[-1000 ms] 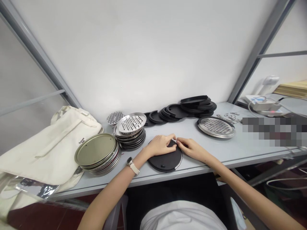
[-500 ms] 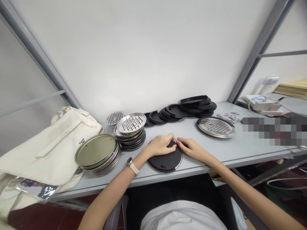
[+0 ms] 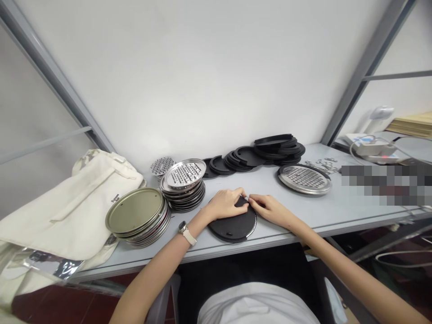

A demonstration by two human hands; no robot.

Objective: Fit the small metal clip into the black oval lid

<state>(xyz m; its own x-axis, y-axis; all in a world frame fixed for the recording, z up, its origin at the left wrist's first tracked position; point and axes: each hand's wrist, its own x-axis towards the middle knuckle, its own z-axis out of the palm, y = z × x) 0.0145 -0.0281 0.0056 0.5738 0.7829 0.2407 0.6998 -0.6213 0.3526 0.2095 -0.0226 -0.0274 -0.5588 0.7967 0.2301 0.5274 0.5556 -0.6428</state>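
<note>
A round black disc (image 3: 232, 228) lies near the table's front edge, with a shiny metal rim showing at its right side. My left hand (image 3: 227, 204) rests over its upper part, fingers bent, thumb and fingertips at the disc's far right edge. My right hand (image 3: 266, 208) has its thumb and index finger pinched on a small metal piece (image 3: 246, 199) at that edge, close to my left fingertips. Whether the left fingers also grip the piece is hard to tell.
Olive-topped plates (image 3: 135, 211) and metal grater discs (image 3: 185, 175) are stacked to the left, beside a cream bag (image 3: 77, 202). Black rings (image 3: 251, 156) lie along the wall. A grater disc (image 3: 305, 179) and small metal parts (image 3: 326, 164) are at the right.
</note>
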